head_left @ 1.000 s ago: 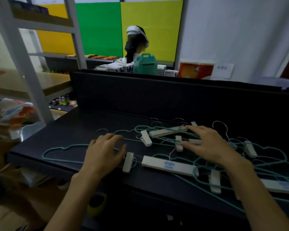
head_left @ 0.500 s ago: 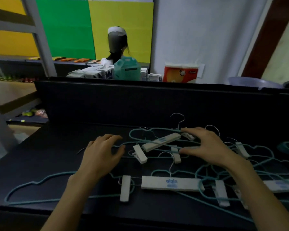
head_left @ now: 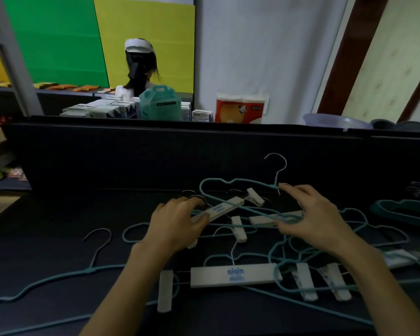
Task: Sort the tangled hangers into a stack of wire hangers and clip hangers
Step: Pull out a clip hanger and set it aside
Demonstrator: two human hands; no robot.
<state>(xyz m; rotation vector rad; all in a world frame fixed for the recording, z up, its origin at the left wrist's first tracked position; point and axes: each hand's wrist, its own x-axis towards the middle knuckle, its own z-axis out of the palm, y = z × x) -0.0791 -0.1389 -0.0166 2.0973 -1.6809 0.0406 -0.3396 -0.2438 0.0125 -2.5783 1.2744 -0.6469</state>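
A tangle of teal wire hangers and white clip hangers lies on the black table (head_left: 46,238). My left hand (head_left: 177,224) is closed around the left end of a white clip hanger bar (head_left: 222,207), which is tilted up to the right. My right hand (head_left: 313,219) pinches a teal wire hanger (head_left: 238,183) at its neck, thumb low by another white bar (head_left: 264,219). That hanger's metal hook (head_left: 278,163) stands upright. A second clip hanger marked "aiqin" (head_left: 233,276) lies flat in front. One wire hanger (head_left: 92,270) lies apart at the left.
A black back panel (head_left: 131,154) walls the table's far side. Darker teal hangers (head_left: 403,212) lie stacked at the right edge. Beyond the panel are boxes, a teal carton (head_left: 160,105), a tissue pack (head_left: 240,110) and a person facing away.
My left hand slid right onto the tilted clip hanger bar and closed on it. My right hand took the teal wire hanger by the neck, and its hook rose higher.
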